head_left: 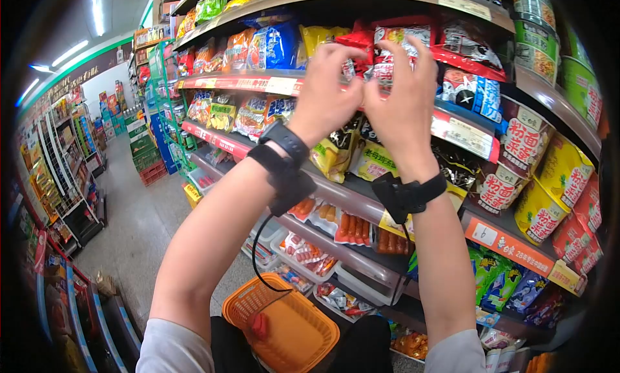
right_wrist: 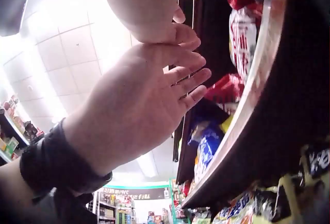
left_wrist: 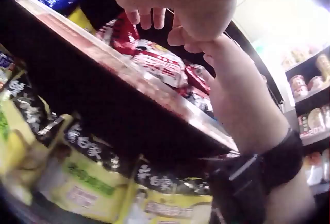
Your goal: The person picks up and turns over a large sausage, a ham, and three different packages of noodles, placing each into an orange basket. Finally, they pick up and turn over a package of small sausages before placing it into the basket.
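Note:
In the head view my left hand [head_left: 329,92] and right hand [head_left: 403,92] are raised side by side, thumbs close together, at a shelf of red-and-white packets [head_left: 413,35]. Their fingers are parted and slightly bent, with nothing visibly held. The left wrist view has my left hand [left_wrist: 178,0] over a red-and-white packet [left_wrist: 157,64] behind the shelf lip. Seen from the right wrist, my left hand [right_wrist: 139,100] has relaxed fingers, and my right hand [right_wrist: 142,7] overlaps it; similar packets [right_wrist: 242,36] lie beyond. Whether the fingertips touch a packet, I cannot tell.
An orange basket [head_left: 300,328] holding a small red item stands low between the person's legs. Noodle tubs [head_left: 526,137] line the right side of the shelves. Below are yellow packets [head_left: 332,157] and sausage packs [head_left: 353,230]. A price rail [head_left: 281,85] edges the packet shelf.

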Motion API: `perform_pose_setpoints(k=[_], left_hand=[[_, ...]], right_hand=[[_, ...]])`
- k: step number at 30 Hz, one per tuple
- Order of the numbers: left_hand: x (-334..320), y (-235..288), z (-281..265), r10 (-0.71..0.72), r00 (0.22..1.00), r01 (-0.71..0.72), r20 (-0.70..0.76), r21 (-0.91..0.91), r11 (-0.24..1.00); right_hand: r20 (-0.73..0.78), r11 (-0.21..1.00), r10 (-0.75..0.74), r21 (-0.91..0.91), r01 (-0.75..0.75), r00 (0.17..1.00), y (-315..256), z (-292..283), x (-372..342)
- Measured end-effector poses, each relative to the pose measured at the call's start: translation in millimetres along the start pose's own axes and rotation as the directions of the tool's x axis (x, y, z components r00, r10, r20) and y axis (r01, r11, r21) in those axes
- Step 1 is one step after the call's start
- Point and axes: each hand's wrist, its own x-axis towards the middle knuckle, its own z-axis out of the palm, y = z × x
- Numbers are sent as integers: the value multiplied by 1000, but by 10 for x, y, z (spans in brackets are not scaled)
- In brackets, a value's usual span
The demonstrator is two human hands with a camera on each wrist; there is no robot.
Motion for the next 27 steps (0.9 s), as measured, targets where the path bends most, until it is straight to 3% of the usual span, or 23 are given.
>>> perform_pose_setpoints(k=[4, 5, 9, 11, 13, 15, 16, 17, 19, 21, 23, 27], left_hand=[[320, 432, 382, -34, 996, 57, 86, -281, 958], [364, 495, 489, -119, 981, 168, 154, -357, 919], [621, 589, 853, -145, 961, 247, 235, -501, 829], [660, 724, 840, -279, 901, 410, 332, -445, 796], [725, 744, 877, -324, 898, 416, 297, -340, 843], [729, 735, 871, -344, 876, 482, 339, -571, 664], [755, 761, 894, -420, 858, 513, 295, -527, 678], [763, 769, 890, -418, 860, 510, 294, -526, 680], [754, 761, 875, -418, 895, 428, 156, -565, 706], [765, 736, 848, -496, 852, 476, 167, -640, 603], [738, 720, 838, -493, 862, 385, 117, -784, 487], [474, 737, 638, -478, 867, 364, 143, -836, 411]], right_hand=[[-115, 985, -2, -170, -18, 993, 322, -385, 214], [-138, 986, 31, -158, -53, 990, 398, -456, 244], [-46, 966, 124, -222, -131, 991, 620, -645, 298], [-6, 948, 163, -275, -159, 987, 753, -638, 261], [28, 936, 135, -333, -118, 991, 731, -683, 243], [73, 935, 157, -333, -125, 985, 686, -747, 205], [90, 934, 155, -338, -116, 984, 669, -763, 203], [105, 933, 152, -345, -108, 983, 656, -774, 209], [115, 929, 166, -352, -116, 979, 650, -781, 218], [122, 949, 182, -282, -142, 976, 650, -799, 207], [108, 939, 217, -294, -178, 970, 625, -815, 184], [53, 952, 181, -259, -162, 982, 524, -901, 192]])
